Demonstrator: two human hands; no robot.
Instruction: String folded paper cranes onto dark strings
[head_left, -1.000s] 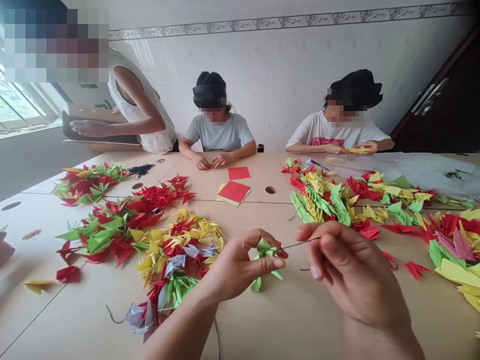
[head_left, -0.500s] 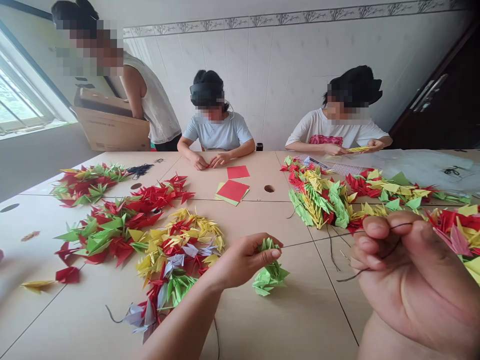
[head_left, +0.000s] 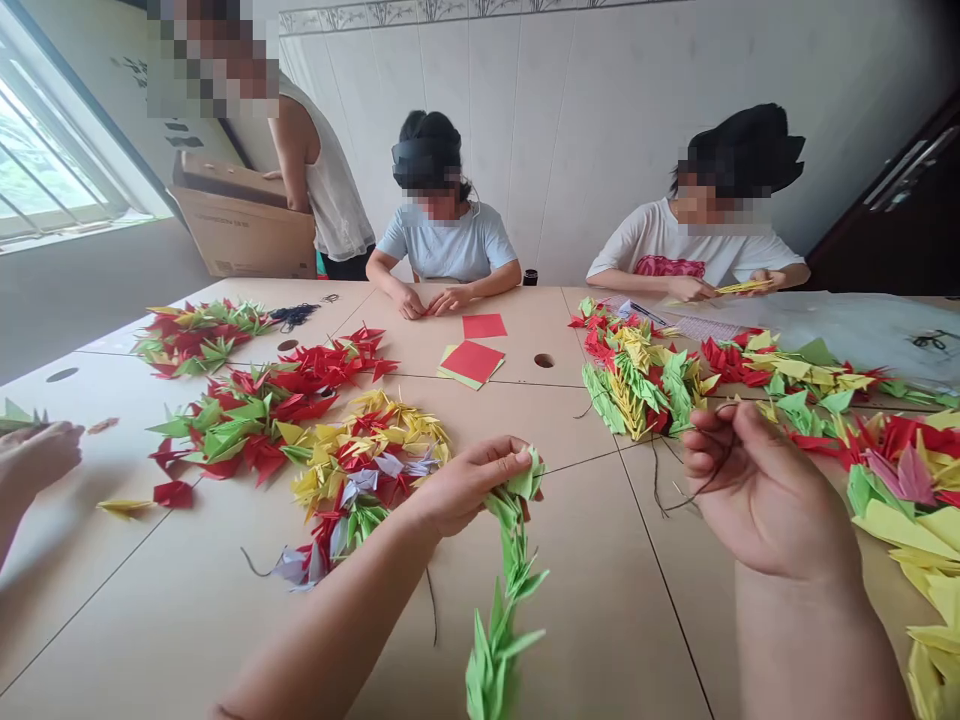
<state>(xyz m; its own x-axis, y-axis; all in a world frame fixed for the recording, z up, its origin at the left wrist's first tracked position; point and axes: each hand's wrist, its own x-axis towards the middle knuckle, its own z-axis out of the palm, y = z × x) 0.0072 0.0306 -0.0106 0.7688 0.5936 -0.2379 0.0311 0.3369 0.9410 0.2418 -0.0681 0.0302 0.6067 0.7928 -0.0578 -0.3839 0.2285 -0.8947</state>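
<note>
My left hand is closed on the top of a string of green paper cranes, which hangs down over the table toward me. My right hand is to its right, fingers curled round a thin dark thread that droops onto the table. Just left of my left hand lies a pile of yellow, red and grey paper cranes.
Heaps of red, green and yellow cranes cover the beige table. Red paper squares lie near the far middle. Two people sit folding opposite; a third stands by a cardboard box. Another person's hand shows at far left.
My left hand has lifted the green crane string so that it hangs long. My right hand came back toward the table with the thread. A hand appeared at far left.
</note>
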